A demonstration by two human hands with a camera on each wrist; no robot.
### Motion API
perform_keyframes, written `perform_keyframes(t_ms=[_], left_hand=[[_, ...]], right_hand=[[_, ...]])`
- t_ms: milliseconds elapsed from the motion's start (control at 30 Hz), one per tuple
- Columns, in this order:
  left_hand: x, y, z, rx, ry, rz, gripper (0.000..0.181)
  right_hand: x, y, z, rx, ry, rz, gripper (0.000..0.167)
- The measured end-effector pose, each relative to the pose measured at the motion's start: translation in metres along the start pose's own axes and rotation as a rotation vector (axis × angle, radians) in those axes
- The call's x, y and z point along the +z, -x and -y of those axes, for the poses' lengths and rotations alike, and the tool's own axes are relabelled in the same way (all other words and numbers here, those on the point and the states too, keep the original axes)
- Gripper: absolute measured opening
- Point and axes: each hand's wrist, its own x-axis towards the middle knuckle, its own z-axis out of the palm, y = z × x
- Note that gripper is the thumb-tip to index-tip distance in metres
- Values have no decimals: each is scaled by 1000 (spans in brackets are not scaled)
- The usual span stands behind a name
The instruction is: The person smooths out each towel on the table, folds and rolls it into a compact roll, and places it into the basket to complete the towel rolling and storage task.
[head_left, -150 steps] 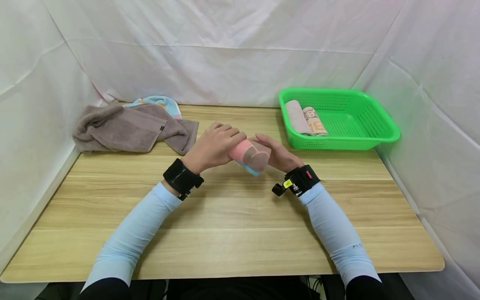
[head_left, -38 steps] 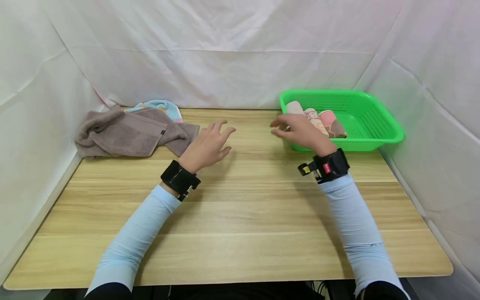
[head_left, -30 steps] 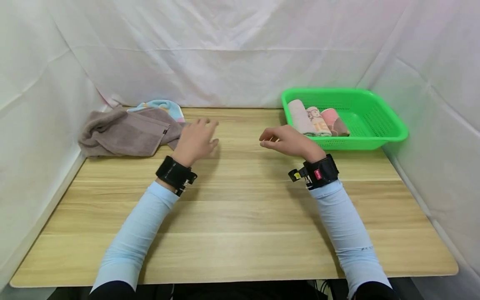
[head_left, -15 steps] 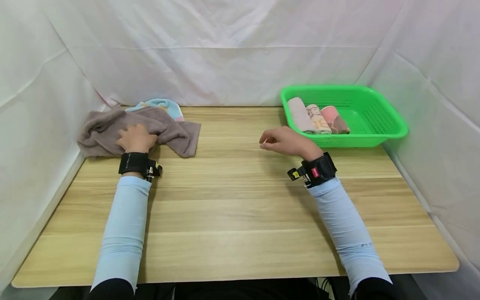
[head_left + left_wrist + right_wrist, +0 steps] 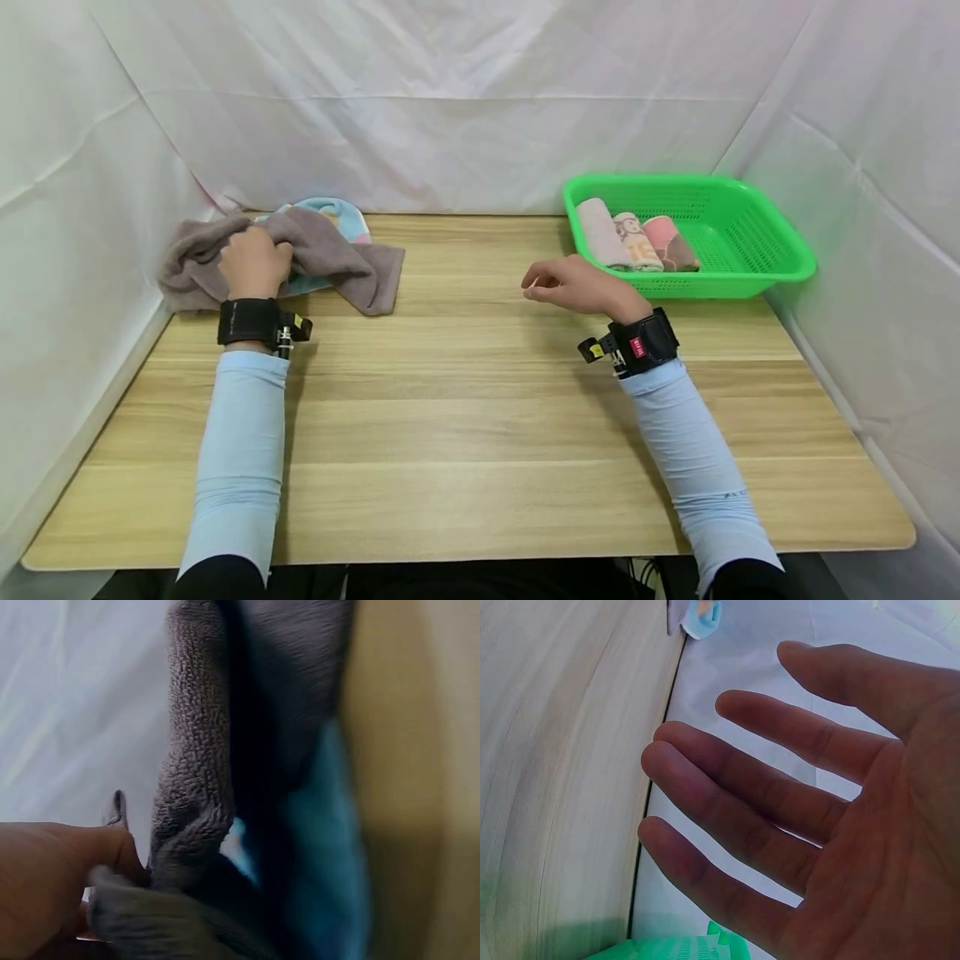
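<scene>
My left hand (image 5: 255, 262) pinches a fold of the grey-brown towel (image 5: 330, 242) at the back left of the table. In the left wrist view the lifted towel (image 5: 191, 742) hangs from between thumb and fingers, with blue cloth (image 5: 322, 847) showing beneath. Part of this light-blue patterned towel (image 5: 341, 218) pokes out behind the grey-brown one, and a bit shows below it. Above the table, just left of the basket's front, hovers my right hand (image 5: 573, 283). Its fingers (image 5: 742, 836) are relaxed and apart, with nothing in them.
A green plastic basket (image 5: 705, 285) stands at the back right. Along its left side lie a pale rolled towel (image 5: 602, 235), a cream printed roll (image 5: 637, 243) and a pink-and-brown roll (image 5: 670, 244). White sheets (image 5: 465, 125) enclose the wooden table (image 5: 480, 467) at the back and sides.
The pink-and-brown roll went from my hands into the basket. My left hand moved left to the grey-brown towel and raised a fold, baring blue cloth below. My right hand drew back from the basket.
</scene>
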Motion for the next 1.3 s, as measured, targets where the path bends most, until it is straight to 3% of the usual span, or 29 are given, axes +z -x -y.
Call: perform_keyframes(t_ms=[200,300,433,567,733,967,1167,1300], left_hand=[[-28,14,-23,79,65,-254,25],[-39,21,-38,112,92,-351,19],[-51,36,-63,183,166,-409,25],[-56,57,-90,365,210,-424,30],[-47,81,-122,591,254,-362,23],[-25,110,-152,809,311,-191,14],[0,124,-168,1000,391,-4,10],[17,131,-178,1070,383,119,10]], right_hand=[[-1,1,2,-4,0,-3,27],[-1,1,3,-4,0,-4,26],[-2,2,3,-4,-1,-7,26],[-3,3,4,-15,-3,-15,28],[-2,2,5,-33,-31,-51,30],[7,-7,9,-99,-123,-146,47],[18,-15,12,-139,-344,-165,65],[25,-17,7,-167,-470,-164,67]])
